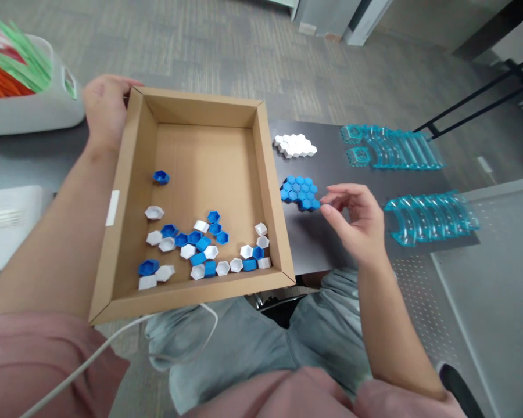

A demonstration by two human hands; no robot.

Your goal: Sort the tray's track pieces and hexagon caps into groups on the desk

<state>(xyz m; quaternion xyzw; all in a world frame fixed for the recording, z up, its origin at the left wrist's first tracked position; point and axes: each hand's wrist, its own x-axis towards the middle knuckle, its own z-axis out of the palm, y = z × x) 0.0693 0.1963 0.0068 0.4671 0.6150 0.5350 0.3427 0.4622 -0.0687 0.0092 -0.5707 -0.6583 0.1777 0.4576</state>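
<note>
My left hand point(107, 107) is at the far left corner of a shallow cardboard box point(276, 232), its fingers wrapped round the outer edge and partly hidden by the wall. Inside the box, small hexagonal caps lie loose along the near side, some blue point(148, 267) and some white point(154, 212), several with their hollow side up. Right of the box, blue caps stand packed together in a honeycomb cluster point(299, 188). My right hand point(353, 217) is beside that cluster's right end, thumb and forefinger slightly apart, with nothing visible between them. Beyond lies a similar white cluster point(295, 145).
Clear teal ribbed plastic pieces point(401, 148) lie at the table's far right, with another teal piece point(431, 217) nearer. At the upper left stands a white bin point(56, 104) holding green, orange and red strips. A white cable point(113, 337) crosses my lap.
</note>
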